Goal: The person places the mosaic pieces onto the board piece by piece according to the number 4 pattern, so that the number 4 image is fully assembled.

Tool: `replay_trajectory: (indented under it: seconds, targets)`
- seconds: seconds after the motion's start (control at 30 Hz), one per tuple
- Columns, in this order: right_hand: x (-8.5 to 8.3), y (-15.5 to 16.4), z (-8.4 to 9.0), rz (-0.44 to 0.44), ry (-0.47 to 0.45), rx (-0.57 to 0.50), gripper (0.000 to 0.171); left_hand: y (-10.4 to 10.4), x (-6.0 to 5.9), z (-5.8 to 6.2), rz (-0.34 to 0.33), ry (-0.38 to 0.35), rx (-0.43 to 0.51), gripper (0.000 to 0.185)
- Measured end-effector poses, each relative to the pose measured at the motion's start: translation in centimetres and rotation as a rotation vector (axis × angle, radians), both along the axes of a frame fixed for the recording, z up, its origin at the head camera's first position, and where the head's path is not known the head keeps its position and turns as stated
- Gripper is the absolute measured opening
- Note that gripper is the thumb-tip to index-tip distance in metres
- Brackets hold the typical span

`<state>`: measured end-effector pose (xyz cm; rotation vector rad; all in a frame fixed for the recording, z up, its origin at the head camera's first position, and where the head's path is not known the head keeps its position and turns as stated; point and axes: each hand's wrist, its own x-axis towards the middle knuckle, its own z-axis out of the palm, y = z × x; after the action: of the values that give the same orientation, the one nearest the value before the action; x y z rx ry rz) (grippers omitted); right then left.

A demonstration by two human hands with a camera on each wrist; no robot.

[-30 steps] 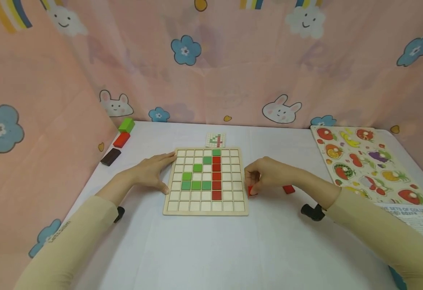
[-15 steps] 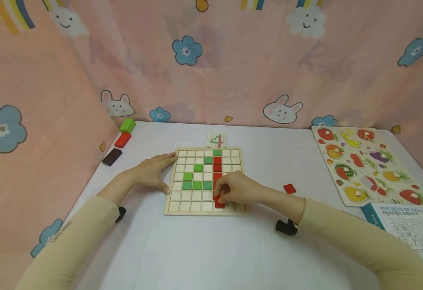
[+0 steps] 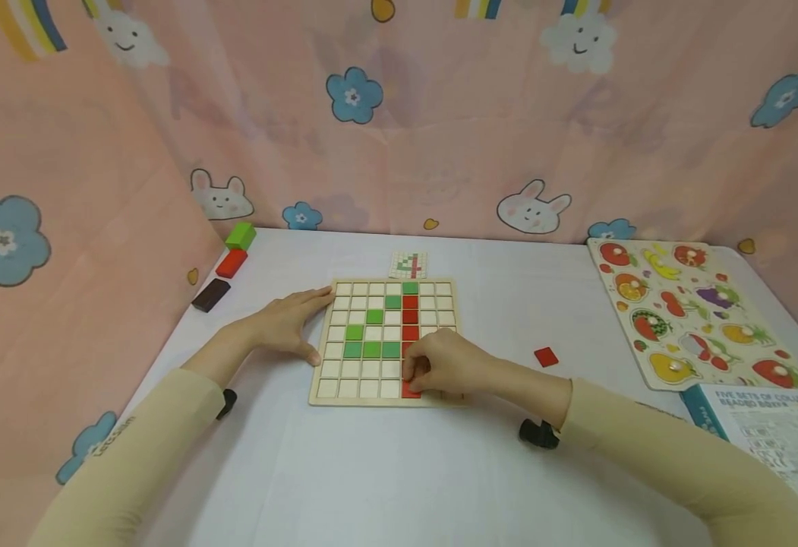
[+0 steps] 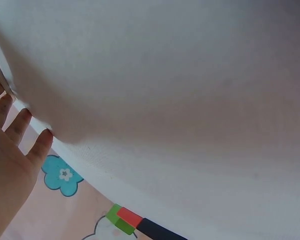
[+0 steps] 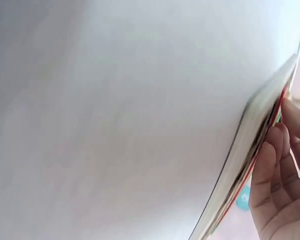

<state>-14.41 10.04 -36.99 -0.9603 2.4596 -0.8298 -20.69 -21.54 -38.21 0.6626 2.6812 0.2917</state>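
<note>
A square wooden grid board point(image 3: 351, 403) lies on the white table, with green tiles point(image 3: 372, 350) in a stepped line and a row, crossed by a column of red tiles point(image 3: 409, 302). My right hand point(image 3: 449, 365) is over its lower right part, thumb and fingertips pinching a red tile point(image 3: 410, 391) in the bottom cell of that column. In the right wrist view the fingers point(image 5: 262, 175) sit right at the board's surface. My left hand point(image 3: 281, 325) is spread along the board's left edge, thumb and fingertips touching the rim.
A loose red tile point(image 3: 546, 356) lies right of the board. Behind it is a small pattern card point(image 3: 408, 265). Green point(image 3: 241, 236), red point(image 3: 231, 264) and dark point(image 3: 211, 295) blocks line the left edge. A fruit puzzle board point(image 3: 686, 311) and a printed box point(image 3: 768, 433) are at right.
My right hand has carried a red tile from beside the board leftward to the red column's bottom cell, then lowered it slightly. The left hand stays at the board's edge.
</note>
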Motion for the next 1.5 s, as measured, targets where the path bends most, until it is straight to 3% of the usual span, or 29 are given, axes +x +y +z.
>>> replay_trajectory:
  seconds: [0.23, 0.4, 0.63, 0.77, 1.23, 1.5]
  targets:
    - [-2.3, 4.0, 1.0, -0.012, 0.059, 0.057, 0.008, 0.0, 0.0, 0.1, -0.006, 0.005, -0.005, 0.121]
    - [-4.0, 8.4, 2.1, -0.024, 0.025, 0.161, 0.012, 0.1, 0.0, 0.1, -0.001, 0.001, -0.002, 0.122]
    - [-5.1, 14.2, 2.9, -0.066, -0.169, 0.335, 0.024, 0.2, 0.0, 0.1, 0.000, 0.000, -0.006, 0.122]
    - [-5.2, 15.9, 2.5, -0.066, -0.229, 0.351, 0.029, 0.2, 0.0, 0.1, 0.001, -0.004, -0.002, 0.121]
    - [-6.1, 16.3, 1.0, -0.038, -0.119, 0.296, 0.020, 0.1, -0.1, -0.1, 0.006, -0.009, -0.002, 0.121]
    - [-6.1, 11.8, 0.4, -0.143, -0.035, 0.102, 0.009, 0.0, -0.1, 0.0, 0.010, -0.013, -0.006, 0.122]
